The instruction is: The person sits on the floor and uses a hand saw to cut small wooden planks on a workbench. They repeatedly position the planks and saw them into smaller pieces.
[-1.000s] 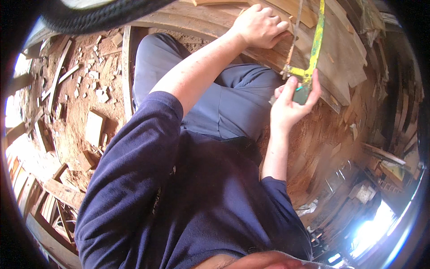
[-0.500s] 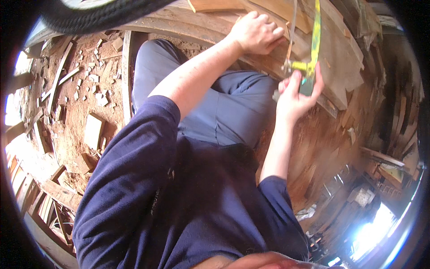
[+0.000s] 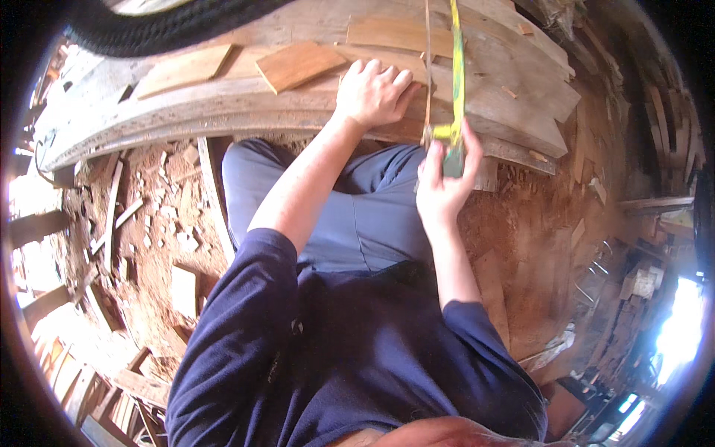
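Observation:
My left hand [image 3: 374, 95] rests on the wooden work surface [image 3: 514, 112] with fingers curled closed, hiding whatever they grip. My right hand [image 3: 445, 182] is closed round the green handle of a hand saw [image 3: 457, 74] with a yellow-and-green painted frame and a narrow, rust-brown blade. The saw stands upright in the view, its blade just right of my left hand. Orange-brown wooden boards [image 3: 298, 65] lie on the surface beside my left hand.
My legs [image 3: 328, 223] are bent under the surface's near edge. Wood offcuts [image 3: 185, 290] and sticks lie on the sawdust-covered ground at left, beside a long batten [image 3: 216, 186]. More timber [image 3: 659, 208] is piled at right. A black braided strap [image 3: 149, 30] crosses the top left.
The view has shifted, showing more of the boards and work surface. My hands and the saw now sit lower and further left in the picture, with both grips looking the same.

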{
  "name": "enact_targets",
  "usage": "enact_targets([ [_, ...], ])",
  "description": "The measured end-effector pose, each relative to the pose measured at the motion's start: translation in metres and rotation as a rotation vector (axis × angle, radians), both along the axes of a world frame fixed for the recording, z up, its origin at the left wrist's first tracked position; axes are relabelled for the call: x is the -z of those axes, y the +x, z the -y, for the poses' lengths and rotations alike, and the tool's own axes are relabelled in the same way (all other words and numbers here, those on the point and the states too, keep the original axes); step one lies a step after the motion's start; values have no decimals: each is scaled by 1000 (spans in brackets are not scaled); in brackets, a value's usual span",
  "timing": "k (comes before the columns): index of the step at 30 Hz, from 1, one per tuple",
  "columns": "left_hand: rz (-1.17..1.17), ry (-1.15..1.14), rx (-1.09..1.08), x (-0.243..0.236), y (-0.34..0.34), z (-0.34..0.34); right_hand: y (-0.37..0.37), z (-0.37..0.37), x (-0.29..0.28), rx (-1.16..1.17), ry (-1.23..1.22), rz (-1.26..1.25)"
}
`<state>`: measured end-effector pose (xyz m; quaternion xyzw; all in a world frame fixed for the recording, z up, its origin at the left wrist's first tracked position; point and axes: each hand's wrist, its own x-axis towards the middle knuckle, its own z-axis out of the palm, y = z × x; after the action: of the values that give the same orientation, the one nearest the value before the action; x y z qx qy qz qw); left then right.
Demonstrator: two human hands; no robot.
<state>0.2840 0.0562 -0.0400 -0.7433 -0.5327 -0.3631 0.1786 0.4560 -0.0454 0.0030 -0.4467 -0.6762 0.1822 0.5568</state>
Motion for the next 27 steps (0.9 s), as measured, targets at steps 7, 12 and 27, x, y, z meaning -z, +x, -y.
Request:
enact_targets([
  [7, -3, 0, 0, -1, -2, 0, 1, 7, -4, -50, -349, -409],
  [12, -42, 35, -11, -8, -2, 1, 4, 13, -10, 57, -408, -211],
  [27, -3, 39, -16, -4, -2, 1, 7, 11, -9, -45, -261, -192],
])
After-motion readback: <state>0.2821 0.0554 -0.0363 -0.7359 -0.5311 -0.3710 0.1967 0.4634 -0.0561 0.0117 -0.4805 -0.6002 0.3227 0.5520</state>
